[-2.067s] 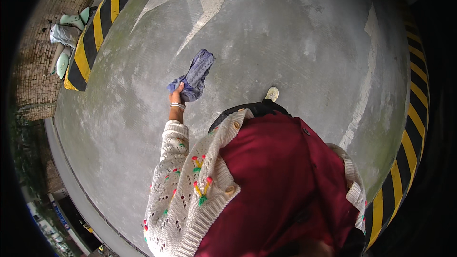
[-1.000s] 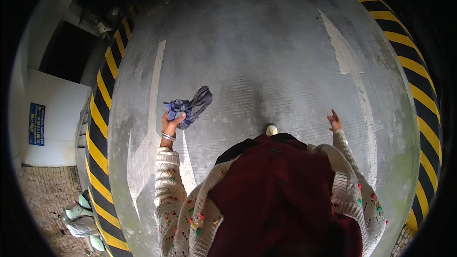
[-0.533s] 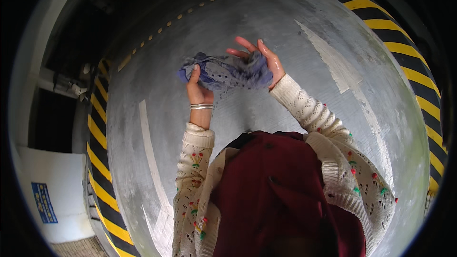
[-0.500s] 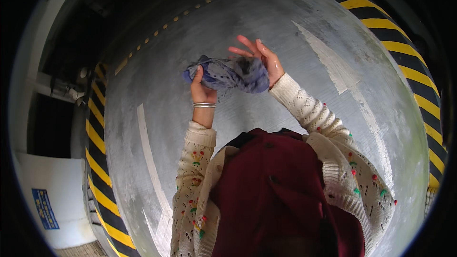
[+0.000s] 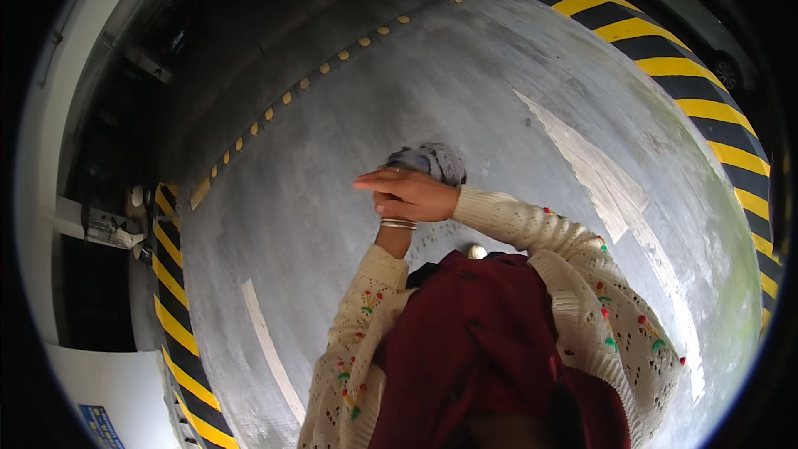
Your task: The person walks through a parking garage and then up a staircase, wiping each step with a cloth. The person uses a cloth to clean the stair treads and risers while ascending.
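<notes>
The crumpled, patterned blue-grey fabric cloth (image 5: 439,160) is bunched just beyond your hands. Your bare right hand (image 5: 416,194) lies flat, fingers extended, across your bare left hand (image 5: 386,207), whose grip is hidden. Handling seems unfinished; what's left doesn't show.

The left arm (image 5: 357,308) stretches forward, its left hand (image 5: 383,203) mostly hidden by the right hand (image 5: 420,195), which crosses over it with fingers (image 5: 372,180) extended leftward, the right arm (image 5: 528,223) angled inward.
</notes>
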`<act>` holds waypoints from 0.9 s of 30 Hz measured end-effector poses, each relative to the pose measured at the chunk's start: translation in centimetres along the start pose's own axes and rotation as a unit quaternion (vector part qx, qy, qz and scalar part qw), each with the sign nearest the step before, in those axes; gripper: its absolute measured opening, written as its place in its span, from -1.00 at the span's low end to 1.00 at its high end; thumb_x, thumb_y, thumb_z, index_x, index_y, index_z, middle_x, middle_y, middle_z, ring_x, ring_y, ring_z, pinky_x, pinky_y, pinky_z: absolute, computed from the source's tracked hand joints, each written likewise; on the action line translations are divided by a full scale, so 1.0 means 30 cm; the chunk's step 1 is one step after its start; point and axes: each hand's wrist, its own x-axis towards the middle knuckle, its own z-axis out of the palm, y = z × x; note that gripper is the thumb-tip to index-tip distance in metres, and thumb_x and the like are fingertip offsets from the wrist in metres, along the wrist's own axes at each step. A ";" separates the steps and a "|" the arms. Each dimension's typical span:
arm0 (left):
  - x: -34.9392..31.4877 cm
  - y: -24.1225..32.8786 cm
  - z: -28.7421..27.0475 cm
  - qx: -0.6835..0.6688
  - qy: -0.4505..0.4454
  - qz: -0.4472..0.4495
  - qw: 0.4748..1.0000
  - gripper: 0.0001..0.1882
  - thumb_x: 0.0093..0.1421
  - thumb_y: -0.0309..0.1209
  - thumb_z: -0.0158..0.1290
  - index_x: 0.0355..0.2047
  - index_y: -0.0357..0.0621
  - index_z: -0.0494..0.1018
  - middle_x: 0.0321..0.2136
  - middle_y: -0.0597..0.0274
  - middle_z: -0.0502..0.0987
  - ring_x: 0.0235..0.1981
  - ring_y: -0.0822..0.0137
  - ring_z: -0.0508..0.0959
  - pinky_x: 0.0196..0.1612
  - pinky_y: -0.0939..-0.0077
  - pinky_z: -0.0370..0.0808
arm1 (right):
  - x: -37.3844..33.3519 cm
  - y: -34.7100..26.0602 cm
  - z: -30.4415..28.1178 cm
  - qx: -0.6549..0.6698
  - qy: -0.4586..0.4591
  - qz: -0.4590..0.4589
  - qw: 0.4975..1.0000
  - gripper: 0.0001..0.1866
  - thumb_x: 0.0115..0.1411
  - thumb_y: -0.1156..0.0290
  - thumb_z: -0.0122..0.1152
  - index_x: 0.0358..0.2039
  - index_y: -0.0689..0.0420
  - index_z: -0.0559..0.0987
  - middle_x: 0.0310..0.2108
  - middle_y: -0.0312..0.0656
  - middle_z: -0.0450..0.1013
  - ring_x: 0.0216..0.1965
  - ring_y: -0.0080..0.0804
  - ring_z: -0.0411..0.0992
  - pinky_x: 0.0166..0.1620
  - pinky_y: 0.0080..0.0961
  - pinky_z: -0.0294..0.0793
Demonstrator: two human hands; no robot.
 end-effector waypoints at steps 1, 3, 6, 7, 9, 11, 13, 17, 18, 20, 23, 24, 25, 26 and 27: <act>0.079 0.062 0.026 -0.016 0.010 -0.009 1.000 -0.30 0.13 0.14 0.00 0.17 -0.01 0.26 0.16 0.15 0.32 0.18 0.09 0.31 0.22 0.03 0.24 | 0.040 0.022 -0.067 -0.026 0.027 -0.019 0.999 -0.38 0.26 0.13 0.05 0.26 0.14 0.22 0.24 -0.01 0.19 0.28 -0.07 0.11 0.32 -0.20 -0.02; 0.252 0.168 0.096 -0.043 -0.008 -0.032 0.999 -0.28 0.12 0.16 0.00 0.17 0.00 0.25 0.17 0.16 0.31 0.18 0.08 0.30 0.22 0.02 0.23 | 0.104 0.110 -0.252 -0.087 0.088 -0.064 0.990 -0.31 0.25 0.16 0.09 0.31 0.13 0.13 0.28 -0.02 0.14 0.32 -0.12 0.05 0.30 -0.25 0.01; 0.521 0.245 0.188 -0.070 -0.002 -0.047 0.996 -0.20 0.07 0.22 -0.02 0.19 -0.03 0.26 0.20 0.09 0.27 0.23 0.00 0.22 0.28 -0.09 0.11 | 0.216 0.329 -0.449 -0.011 0.284 0.018 0.959 -0.19 0.21 0.16 0.18 0.34 0.13 0.03 0.32 -0.06 0.06 0.34 -0.18 0.00 0.30 -0.35 0.00; 0.636 0.240 0.209 -0.069 -0.006 -0.043 0.997 -0.20 0.08 0.22 -0.03 0.19 -0.03 0.26 0.20 0.09 0.27 0.24 -0.01 0.22 0.28 -0.10 0.10 | 0.274 0.442 -0.485 0.062 0.245 0.048 0.966 -0.17 0.20 0.16 0.19 0.35 0.14 0.00 0.32 -0.05 0.05 0.35 -0.19 -0.01 0.31 -0.36 -0.04; 0.839 0.207 0.233 -0.147 -0.047 -0.117 0.981 -0.21 0.11 0.20 -0.08 0.23 -0.02 0.20 0.24 0.08 0.22 0.23 0.00 0.24 0.28 -0.06 0.14 | 0.402 0.646 -0.503 0.214 0.178 0.186 0.942 -0.11 0.19 0.15 0.22 0.36 0.15 -0.06 0.32 -0.03 0.03 0.35 -0.22 -0.04 0.34 -0.38 -0.11; 1.046 0.147 0.256 -0.266 -0.080 -0.215 0.936 -0.23 0.16 0.20 -0.13 0.23 -0.03 0.20 0.23 0.08 0.23 0.23 -0.01 0.24 0.27 -0.05 0.17 | 0.514 0.844 -0.562 0.393 0.195 0.160 0.884 -0.21 0.18 0.16 0.24 0.30 0.19 0.12 0.21 -0.08 0.22 0.24 -0.27 0.16 0.28 -0.37 0.11; 1.242 0.083 0.285 -0.161 -0.094 -0.216 0.958 -0.32 0.21 0.17 -0.16 0.17 -0.02 0.29 0.16 0.13 0.33 0.18 0.06 0.33 0.22 0.05 0.26 | 0.600 1.023 -0.715 0.511 0.186 0.173 0.821 -0.29 0.18 0.18 0.24 0.25 0.21 0.22 0.12 -0.12 0.32 0.15 -0.32 0.29 0.21 -0.39 0.24; 1.607 -0.043 0.371 -0.110 -0.150 -0.342 0.921 -0.37 0.25 0.16 -0.19 0.10 -0.03 0.36 0.07 0.14 0.43 0.09 0.10 0.43 0.16 0.09 0.36 | 0.620 1.226 -0.991 0.429 0.243 0.195 0.848 -0.49 0.20 0.27 0.21 0.11 0.24 0.40 -0.04 -0.16 0.46 -0.04 -0.42 0.43 0.07 -0.47 0.41; 1.701 -0.076 0.386 -0.098 -0.147 -0.353 0.919 -0.38 0.26 0.16 -0.18 0.09 -0.03 0.37 0.05 0.14 0.45 0.06 0.10 0.45 0.14 0.09 0.38 | 0.626 1.275 -1.052 0.374 0.296 0.216 0.852 -0.54 0.20 0.30 0.20 0.07 0.25 0.43 -0.08 -0.17 0.48 -0.07 -0.44 0.44 0.04 -0.49 0.42; 1.881 -0.141 0.411 -0.046 -0.129 -0.334 0.933 -0.38 0.24 0.17 -0.15 0.08 -0.04 0.38 0.05 0.15 0.45 0.06 0.11 0.46 0.14 0.09 0.38 | 0.656 1.369 -1.172 0.243 0.353 0.235 0.872 -0.61 0.18 0.36 0.20 -0.01 0.27 0.48 -0.15 -0.19 0.50 -0.12 -0.47 0.45 -0.01 -0.52 0.43; 2.186 -0.230 0.396 -0.076 -0.064 -0.421 0.902 -0.41 0.25 0.18 -0.16 0.02 -0.01 0.42 0.03 0.18 0.47 0.05 0.14 0.47 0.16 0.10 0.37 | 0.728 1.554 -1.290 0.094 0.400 0.216 0.886 -0.64 0.13 0.44 0.23 -0.07 0.30 0.50 -0.19 -0.21 0.51 -0.16 -0.50 0.44 -0.06 -0.54 0.43; 2.286 -0.253 0.375 -0.077 -0.055 -0.395 0.914 -0.41 0.25 0.17 -0.16 0.02 -0.02 0.43 0.00 0.14 0.50 0.02 0.13 0.49 0.15 0.12 0.38 | 0.765 1.631 -1.320 0.094 0.394 0.198 0.892 -0.64 0.11 0.46 0.24 -0.07 0.30 0.50 -0.20 -0.21 0.51 -0.17 -0.50 0.44 -0.06 -0.54 0.43; 2.397 -0.265 0.355 -0.063 -0.025 -0.391 0.918 -0.41 0.26 0.15 -0.15 0.01 -0.05 0.43 -0.03 0.11 0.52 -0.01 0.13 0.51 0.13 0.13 0.40 | 0.815 1.714 -1.354 0.088 0.395 0.196 0.893 -0.63 0.09 0.48 0.25 -0.07 0.30 0.50 -0.20 -0.21 0.51 -0.18 -0.50 0.44 -0.07 -0.54 0.44; 2.498 -0.272 0.331 0.001 -0.051 -0.335 0.941 -0.42 0.27 0.13 -0.15 0.01 -0.08 0.43 -0.04 0.10 0.52 -0.01 0.13 0.52 0.11 0.13 0.41 | 0.870 1.805 -1.385 0.142 0.384 0.186 0.893 -0.64 0.10 0.48 0.26 -0.08 0.30 0.50 -0.21 -0.22 0.51 -0.19 -0.50 0.45 -0.08 -0.53 0.44; 2.602 -0.266 0.310 0.066 -0.053 -0.281 0.956 -0.42 0.27 0.11 -0.15 0.01 -0.10 0.43 -0.04 0.08 0.52 -0.02 0.13 0.52 0.10 0.13 0.43 | 0.938 1.889 -1.429 0.190 0.371 0.190 0.889 -0.64 0.10 0.47 0.26 -0.08 0.30 0.50 -0.22 -0.22 0.51 -0.20 -0.49 0.45 -0.08 -0.53 0.45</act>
